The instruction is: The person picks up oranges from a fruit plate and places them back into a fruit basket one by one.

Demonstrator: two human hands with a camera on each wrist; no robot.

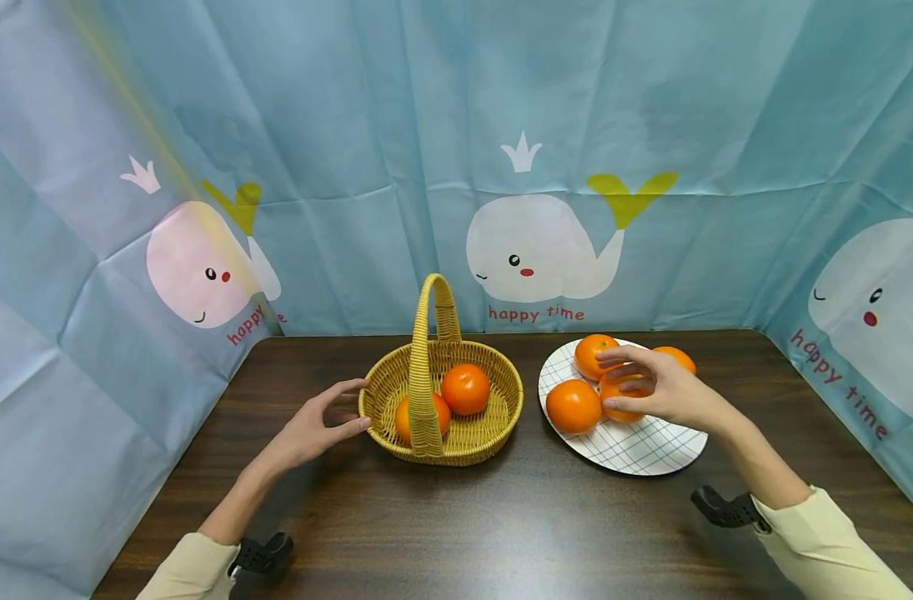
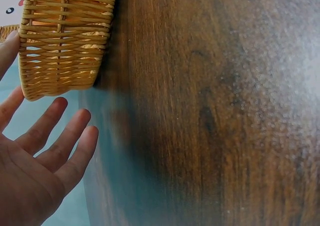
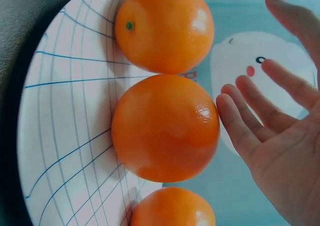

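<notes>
A yellow wicker basket [image 1: 501, 421] with a tall arched handle holds two oranges, one orange [image 1: 466, 389] to the right of the handle and another [image 1: 402, 421] partly behind it. My left hand [image 1: 306, 433] touches the basket's left rim with thumb and fingertips, its other fingers spread in the left wrist view. On the right, a white plate [image 1: 651, 454] with blue grid lines bears several oranges. My right hand [image 1: 669, 387] hovers over them, fingers spread and holding nothing, close above the middle orange [image 3: 166, 128].
Both stand on a dark brown wooden table [image 1: 456, 525]. Behind it and at the sides hangs a light blue curtain [image 1: 336, 125] printed with white whales. Black straps circle both wrists below cream sleeves [image 1: 824, 542].
</notes>
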